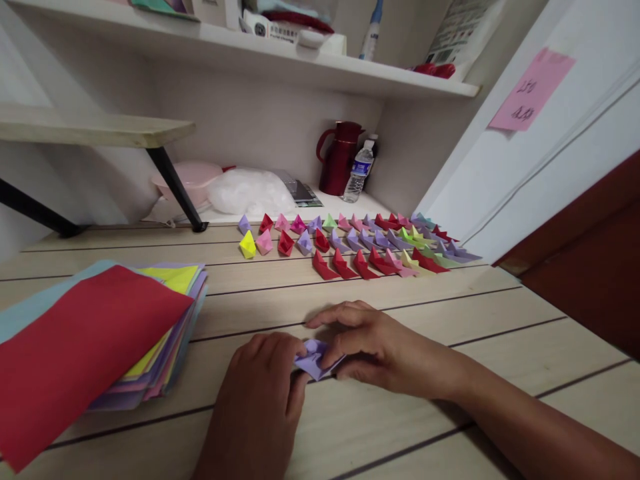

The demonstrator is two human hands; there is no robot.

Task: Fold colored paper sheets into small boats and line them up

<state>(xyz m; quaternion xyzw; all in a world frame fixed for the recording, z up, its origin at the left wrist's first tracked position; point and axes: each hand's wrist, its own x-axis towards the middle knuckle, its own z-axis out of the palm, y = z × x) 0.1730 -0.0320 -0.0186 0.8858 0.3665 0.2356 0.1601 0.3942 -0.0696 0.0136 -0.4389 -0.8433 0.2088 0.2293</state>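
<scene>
A small folded piece of purple paper [313,363] lies just above the slatted wooden table, between my two hands. My left hand [265,380] pinches its left end between thumb and curled fingers. On the other side, my right hand [365,343] has its thumb and index finger at the paper's right part, while other fingers stretch out above it. The fingertips cover portions of the folds. Beyond my hands, rows of folded paper boats stand, among them a red boat [324,266], a yellow boat [247,245] and a purple boat [305,243].
At the left lies a stack of coloured paper [165,360] topped by a red sheet [95,340]. A black-legged wooden stand [165,133] rises behind it. Against the back are a white plastic bag [253,192], a dark red jug [340,160] and a water bottle [359,172], beneath a shelf [280,60].
</scene>
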